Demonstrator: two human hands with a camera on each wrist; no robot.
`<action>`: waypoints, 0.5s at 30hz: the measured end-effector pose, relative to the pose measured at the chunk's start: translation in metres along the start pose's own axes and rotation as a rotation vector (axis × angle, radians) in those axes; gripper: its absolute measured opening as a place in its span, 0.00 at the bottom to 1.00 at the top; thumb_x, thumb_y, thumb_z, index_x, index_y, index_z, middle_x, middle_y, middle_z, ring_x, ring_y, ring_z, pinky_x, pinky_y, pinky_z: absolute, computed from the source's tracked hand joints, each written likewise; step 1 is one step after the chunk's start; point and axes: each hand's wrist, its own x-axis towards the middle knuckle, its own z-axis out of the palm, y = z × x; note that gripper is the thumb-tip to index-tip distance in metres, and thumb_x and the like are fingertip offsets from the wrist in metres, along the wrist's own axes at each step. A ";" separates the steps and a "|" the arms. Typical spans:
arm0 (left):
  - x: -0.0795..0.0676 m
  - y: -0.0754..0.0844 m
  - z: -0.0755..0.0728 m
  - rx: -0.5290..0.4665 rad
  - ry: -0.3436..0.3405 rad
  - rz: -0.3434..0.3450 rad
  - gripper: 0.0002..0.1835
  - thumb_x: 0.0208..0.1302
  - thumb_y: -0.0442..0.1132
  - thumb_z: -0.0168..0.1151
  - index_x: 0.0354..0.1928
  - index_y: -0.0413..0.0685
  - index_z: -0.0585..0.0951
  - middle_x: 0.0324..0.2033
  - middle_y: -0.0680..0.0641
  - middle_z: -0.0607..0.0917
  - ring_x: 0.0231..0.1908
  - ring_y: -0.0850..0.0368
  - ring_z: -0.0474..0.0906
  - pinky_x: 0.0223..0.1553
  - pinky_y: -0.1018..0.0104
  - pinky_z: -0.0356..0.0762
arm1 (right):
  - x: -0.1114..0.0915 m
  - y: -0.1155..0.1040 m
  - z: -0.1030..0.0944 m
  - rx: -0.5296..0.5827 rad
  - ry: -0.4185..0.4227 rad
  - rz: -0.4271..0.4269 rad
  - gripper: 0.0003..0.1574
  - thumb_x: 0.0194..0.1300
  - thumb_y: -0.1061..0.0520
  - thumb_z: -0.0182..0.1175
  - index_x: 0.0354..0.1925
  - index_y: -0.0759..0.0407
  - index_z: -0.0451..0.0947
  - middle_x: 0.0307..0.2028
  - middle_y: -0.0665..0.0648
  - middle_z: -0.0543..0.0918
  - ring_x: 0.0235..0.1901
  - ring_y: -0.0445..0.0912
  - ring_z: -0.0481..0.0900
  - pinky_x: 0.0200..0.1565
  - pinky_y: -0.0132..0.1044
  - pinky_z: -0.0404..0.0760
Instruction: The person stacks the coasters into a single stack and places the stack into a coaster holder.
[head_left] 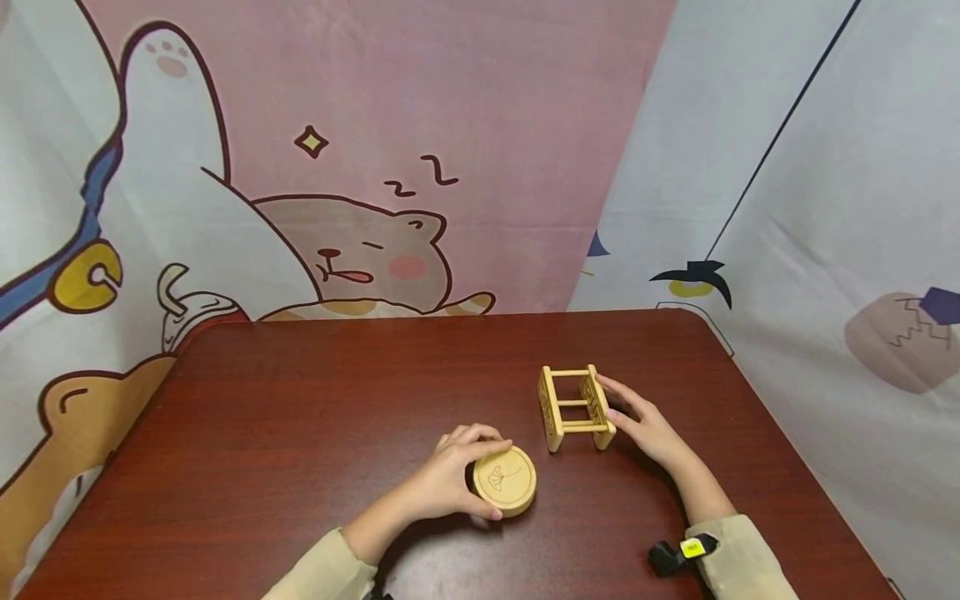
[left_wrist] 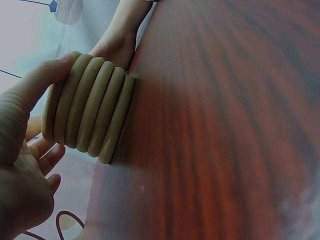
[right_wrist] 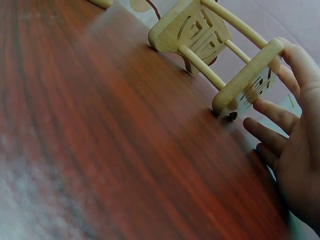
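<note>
My left hand (head_left: 450, 475) holds a stack of round wooden coasters (head_left: 505, 481), thumb on the near side and fingers on the far side. A leaf on a thin stem is engraved in the top coaster. In the left wrist view the rims of several stacked coasters (left_wrist: 92, 107) show, the lowest close to the tabletop. To the right and farther back stands a light wooden coaster rack (head_left: 554, 408) with bars between two cut-out side panels. My right hand (head_left: 648, 425) touches its right side panel (right_wrist: 250, 80), with thumb and fingers extended along the outside.
Both things are on a dark reddish-brown wooden table (head_left: 300, 417). Behind it hangs a cartoon-printed cloth (head_left: 525, 167), and its right edge runs beside the right arm. A black strap with a yellow label (head_left: 692, 547) is on the right wrist.
</note>
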 end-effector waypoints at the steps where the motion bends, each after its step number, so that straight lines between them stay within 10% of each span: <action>1: 0.000 0.000 0.000 0.002 0.000 0.002 0.47 0.32 0.49 0.82 0.62 0.46 0.76 0.56 0.59 0.72 0.56 0.60 0.64 0.58 0.53 0.58 | 0.000 0.000 0.000 -0.004 0.000 0.000 0.33 0.70 0.64 0.52 0.71 0.60 0.59 0.65 0.68 0.66 0.60 0.34 0.65 0.55 0.30 0.66; 15: -0.008 -0.001 -0.007 -0.066 0.031 -0.026 0.51 0.35 0.50 0.82 0.67 0.54 0.70 0.61 0.56 0.69 0.61 0.57 0.62 0.59 0.47 0.55 | -0.001 -0.008 -0.004 0.011 0.036 -0.065 0.34 0.70 0.69 0.49 0.71 0.60 0.57 0.65 0.67 0.65 0.64 0.47 0.64 0.58 0.27 0.62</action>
